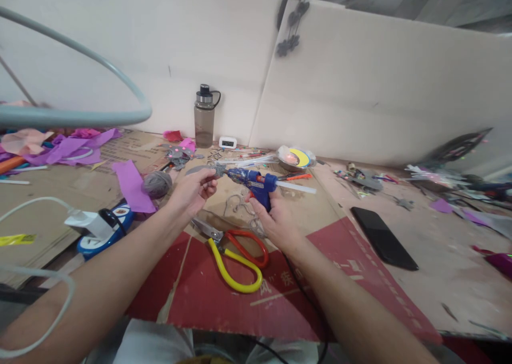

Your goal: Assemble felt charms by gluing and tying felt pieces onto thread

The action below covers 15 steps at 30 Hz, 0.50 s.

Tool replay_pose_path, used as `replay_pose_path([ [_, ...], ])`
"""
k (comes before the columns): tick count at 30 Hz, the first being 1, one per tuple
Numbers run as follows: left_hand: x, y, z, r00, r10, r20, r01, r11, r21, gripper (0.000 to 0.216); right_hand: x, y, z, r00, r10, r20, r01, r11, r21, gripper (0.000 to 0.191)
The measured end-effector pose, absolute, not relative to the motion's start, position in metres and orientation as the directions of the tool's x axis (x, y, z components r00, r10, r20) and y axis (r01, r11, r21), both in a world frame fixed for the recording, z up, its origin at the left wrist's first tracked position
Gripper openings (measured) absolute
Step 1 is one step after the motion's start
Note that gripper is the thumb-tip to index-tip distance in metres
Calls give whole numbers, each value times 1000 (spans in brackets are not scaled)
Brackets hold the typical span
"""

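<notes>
My right hand [276,217] is wrapped round the handle of a blue hot glue gun [256,183], which points left. A whitish glue stick [298,187] sticks out of its back end. Between the fingertips of my left hand [200,188] is a small grey flower-shaped piece [219,169], close to the gun's nozzle; whether they touch I cannot tell. Below the hands lie scissors [236,257] with one red and one yellow handle, their blades partly apart. Grey yarn [240,207] is strewn loosely under the gun, and a grey yarn ball [158,185] sits left of my left hand.
A water bottle [204,120] and a small white digital clock [228,142] stand at the back. A metal bowl [295,160] is behind the gun. At right lies a black phone [383,239]; at left, a blue power strip [104,241] with a white plug. Purple paper [134,187] lies nearby.
</notes>
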<state>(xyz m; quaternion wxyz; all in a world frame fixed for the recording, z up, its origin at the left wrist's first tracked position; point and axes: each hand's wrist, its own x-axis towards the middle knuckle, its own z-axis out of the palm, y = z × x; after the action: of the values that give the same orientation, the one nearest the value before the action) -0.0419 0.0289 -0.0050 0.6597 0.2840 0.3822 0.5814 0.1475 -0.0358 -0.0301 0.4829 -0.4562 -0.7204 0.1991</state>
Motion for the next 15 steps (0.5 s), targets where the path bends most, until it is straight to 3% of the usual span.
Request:
replay_pose_path([
  [15, -42, 29, -4, 28, 985, -169, -544, 157, 824, 8, 148, -36, -31, -102, 858, 503, 450, 491, -746, 26],
])
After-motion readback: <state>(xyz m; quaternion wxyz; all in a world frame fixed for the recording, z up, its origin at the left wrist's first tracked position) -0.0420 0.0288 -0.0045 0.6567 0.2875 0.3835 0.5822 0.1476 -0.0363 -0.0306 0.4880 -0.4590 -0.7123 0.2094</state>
